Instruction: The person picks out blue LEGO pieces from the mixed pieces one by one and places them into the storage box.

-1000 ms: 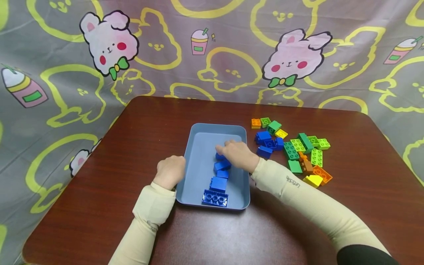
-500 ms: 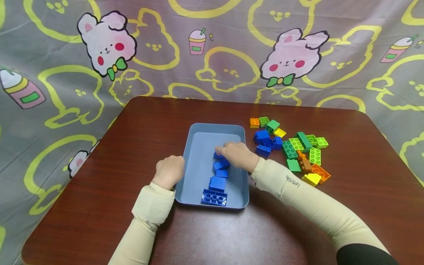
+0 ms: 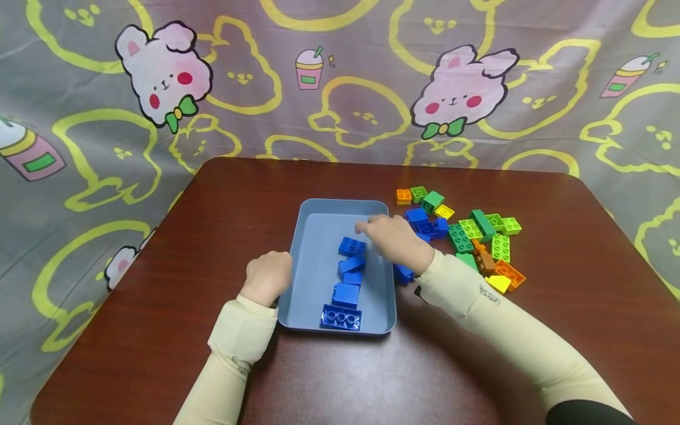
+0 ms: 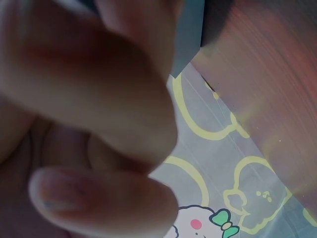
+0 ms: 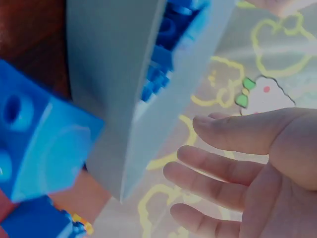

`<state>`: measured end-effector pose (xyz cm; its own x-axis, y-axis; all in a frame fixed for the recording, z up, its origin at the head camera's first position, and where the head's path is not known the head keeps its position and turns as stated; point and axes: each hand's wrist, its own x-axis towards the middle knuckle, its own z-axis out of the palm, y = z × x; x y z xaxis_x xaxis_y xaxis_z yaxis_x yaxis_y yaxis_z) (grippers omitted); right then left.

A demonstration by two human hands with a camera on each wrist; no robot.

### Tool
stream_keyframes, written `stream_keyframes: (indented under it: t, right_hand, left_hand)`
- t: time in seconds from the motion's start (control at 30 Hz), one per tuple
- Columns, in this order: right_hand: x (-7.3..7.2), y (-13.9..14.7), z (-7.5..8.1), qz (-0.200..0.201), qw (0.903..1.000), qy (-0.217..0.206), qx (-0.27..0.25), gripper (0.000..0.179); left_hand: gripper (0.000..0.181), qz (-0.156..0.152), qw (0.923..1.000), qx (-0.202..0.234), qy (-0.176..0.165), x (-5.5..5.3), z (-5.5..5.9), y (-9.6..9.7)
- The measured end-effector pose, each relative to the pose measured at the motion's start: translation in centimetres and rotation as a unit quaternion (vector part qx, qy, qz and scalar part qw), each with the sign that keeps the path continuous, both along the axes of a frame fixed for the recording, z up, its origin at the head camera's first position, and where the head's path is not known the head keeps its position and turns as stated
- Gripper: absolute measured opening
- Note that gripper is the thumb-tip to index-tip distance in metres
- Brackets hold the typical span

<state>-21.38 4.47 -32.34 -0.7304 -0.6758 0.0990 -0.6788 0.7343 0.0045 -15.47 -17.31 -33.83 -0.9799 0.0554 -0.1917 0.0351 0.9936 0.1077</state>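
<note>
Printed curtain [image 3: 366, 88], head view: hangs behind the wooden tabletop [image 3: 239, 206], with rabbits and drink cups on it.
Tray [image 3: 316, 254], head view: blue-grey and shallow, standing on the tabletop; I judge it light and rather stiff, so it may slide; the long rim seems the best place to hold.
Row of blue toy bricks [image 3: 352, 278], head view: five inside the tray, toward its right side, the nearest with hollow underside up; probably hard plastic, light, a little slippery, not fragile; each should be pinched on two opposite side walls, below the studs.
Loose blue brick [image 3: 404, 273], head view: on the tabletop just beside the tray's right wall, partly under the right wrist.
Pile of coloured bricks [image 3: 461, 238], head view: green, orange, yellow and more blue, to the right of the tray.
Right hand [image 3: 398, 241], head view: over the tray's right rim, back of the hand upward, fingers pointing left.
Left hand [image 3: 268, 277], head view: at the left rim, knuckles upward.
Left fingers, left wrist view: folded inward, near the tray's corner; whether they hold its wall, I cannot tell.
Right fingers, right wrist view: spread apart and slightly bent, holding nothing; the tray and blue bricks appear beside them.
</note>
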Motion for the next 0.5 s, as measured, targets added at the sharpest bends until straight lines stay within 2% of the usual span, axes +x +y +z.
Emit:
stream_keyframes:
  t: [0.27,0.5]
  right_hand:
    - [0.6,2.0,1.5,-0.074,0.9959,-0.036,-0.039,0.029]
    - [1.4,3.8,1.2,-0.083,0.9937,-0.022,-0.072,0.023]
  left_hand:
    - [0.018,0.002,1.0,0.001,-0.001,-0.1,0.0,0.0]
    - [0.019,0.001,1.0,0.002,-0.002,-0.1,0.0,0.0]
